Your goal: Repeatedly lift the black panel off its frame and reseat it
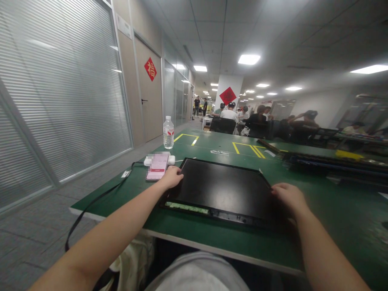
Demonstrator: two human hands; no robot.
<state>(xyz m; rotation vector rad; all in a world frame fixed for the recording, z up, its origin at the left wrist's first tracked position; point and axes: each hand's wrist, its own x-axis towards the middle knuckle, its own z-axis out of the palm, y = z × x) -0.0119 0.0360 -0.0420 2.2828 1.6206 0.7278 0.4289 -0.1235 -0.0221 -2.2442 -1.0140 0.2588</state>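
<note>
A water bottle (168,134) stands behind a lit phone (155,174).

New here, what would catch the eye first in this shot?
Likely the dark panel mid-view, with the left hand and right hand gripping opposite side edges. After that, the red diamond on the door at left, and the clear bottle upright near the far-left corner of the green table.

Red diamond-shaped paper sign (150,69), gold character 福, on pale wood-toned door (153,109). Second red diamond-shaped sign (228,95), on white square pillar (224,82): character illegible. Clear plastic bottle (168,142), red-and-white label (169,132): lettering too small. Smartphone with pink screen (157,164): text unreadable.
</note>
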